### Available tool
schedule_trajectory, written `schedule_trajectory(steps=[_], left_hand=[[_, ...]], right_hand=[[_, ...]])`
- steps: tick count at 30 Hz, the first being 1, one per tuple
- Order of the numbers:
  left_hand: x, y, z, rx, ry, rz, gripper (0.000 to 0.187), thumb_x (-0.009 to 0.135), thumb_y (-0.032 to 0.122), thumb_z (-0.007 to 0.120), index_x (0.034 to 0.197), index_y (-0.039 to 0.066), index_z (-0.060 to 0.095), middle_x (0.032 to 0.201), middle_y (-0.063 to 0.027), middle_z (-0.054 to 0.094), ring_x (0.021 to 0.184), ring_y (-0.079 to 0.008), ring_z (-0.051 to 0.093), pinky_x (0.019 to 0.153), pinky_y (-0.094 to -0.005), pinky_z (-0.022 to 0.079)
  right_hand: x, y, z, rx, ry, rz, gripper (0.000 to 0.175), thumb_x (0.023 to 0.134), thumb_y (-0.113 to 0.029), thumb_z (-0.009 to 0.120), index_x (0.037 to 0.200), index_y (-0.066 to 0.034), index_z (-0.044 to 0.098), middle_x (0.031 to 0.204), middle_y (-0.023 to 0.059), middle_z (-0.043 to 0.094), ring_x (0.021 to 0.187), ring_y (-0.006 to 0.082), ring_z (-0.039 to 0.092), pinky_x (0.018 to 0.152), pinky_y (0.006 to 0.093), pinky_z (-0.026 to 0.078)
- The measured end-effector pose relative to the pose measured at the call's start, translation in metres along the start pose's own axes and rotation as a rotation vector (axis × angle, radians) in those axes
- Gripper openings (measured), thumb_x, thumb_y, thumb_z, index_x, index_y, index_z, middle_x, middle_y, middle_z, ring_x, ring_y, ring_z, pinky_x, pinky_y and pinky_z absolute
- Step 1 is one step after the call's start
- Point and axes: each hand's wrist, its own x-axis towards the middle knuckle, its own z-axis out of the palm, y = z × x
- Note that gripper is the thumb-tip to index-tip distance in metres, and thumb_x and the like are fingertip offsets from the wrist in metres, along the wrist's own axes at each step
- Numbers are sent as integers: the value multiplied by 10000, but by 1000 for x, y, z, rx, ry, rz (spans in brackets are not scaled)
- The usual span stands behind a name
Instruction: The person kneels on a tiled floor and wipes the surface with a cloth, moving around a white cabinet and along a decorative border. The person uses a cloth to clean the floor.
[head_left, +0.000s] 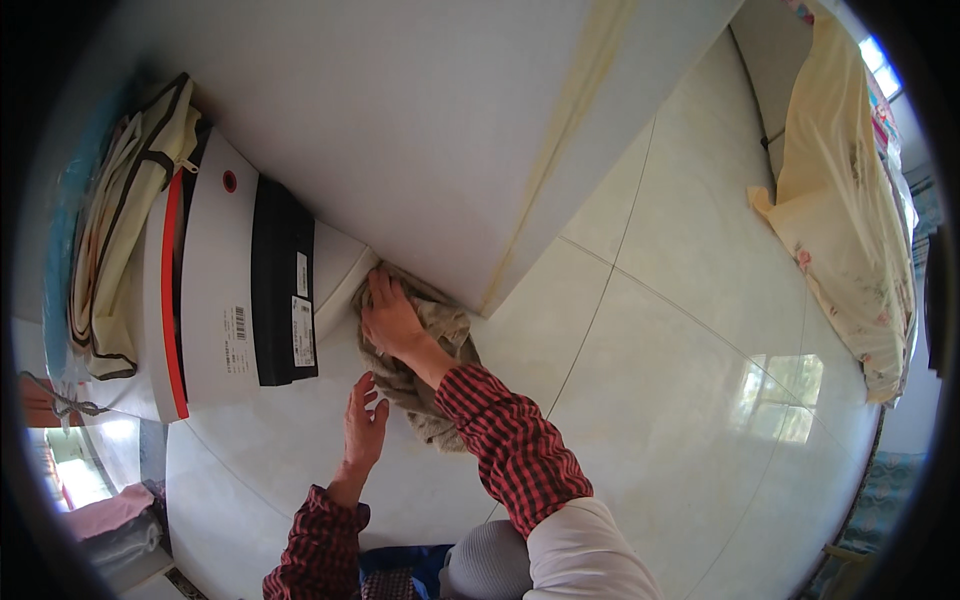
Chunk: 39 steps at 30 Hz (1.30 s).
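A crumpled brown cloth (450, 330) lies on the glossy tiled floor (675, 330), pushed into the corner where the white cabinet side (420, 120) meets a white ledge (346, 281). My right hand (391, 319) presses flat on its upper part, fingers pointing at that corner. Beside the cloth's left edge, my left hand (364, 427) hovers with its fingers apart and holds nothing. Both forearms wear red-and-black checked sleeves. Part of the cloth is hidden under my right hand and forearm.
Left of the cloth stand a black shoebox (283, 285), a white box (217, 277) and a box with a red edge (172, 300). A folded cream fabric bag (131, 255) leans beyond them. At far right hangs a yellow floral bed cover (832, 225).
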Motion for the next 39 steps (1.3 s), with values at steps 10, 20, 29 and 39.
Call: schedule_trajectory(steps=[10,20,29,39], left_hand=[[-3,1,-11,15,50,14,350,885,31,603,1223,72,526,1064,-124,648,983,-253,646,787,-366,515],[-13,4,-4,-11,65,118,257,877,-94,512,1072,36,618,1016,-82,649,942,-187,644,765,-291,520],[6,16,-30,9,51,218,244,892,-86,498,1079,46,582,1002,-47,649,929,-142,639,750,-264,502],[-38,22,48,133,-344,135,211,880,-53,525,1049,43,606,975,-74,656,887,-174,650,729,-282,520]], right_hand=[[-11,-35,4,552,-462,-66,202,742,-194,593,730,-11,676,819,157,647,838,331,634,737,444,529],[2,9,-1,543,148,513,285,717,-308,703,841,-52,706,1141,164,597,1069,348,556,860,528,453],[-131,-8,-56,286,-317,14,175,775,-300,665,727,-135,696,1248,77,554,1178,265,452,853,522,388],[-217,92,-104,15,-84,816,89,738,-140,614,770,-62,644,1257,177,509,1148,374,464,891,559,361]])
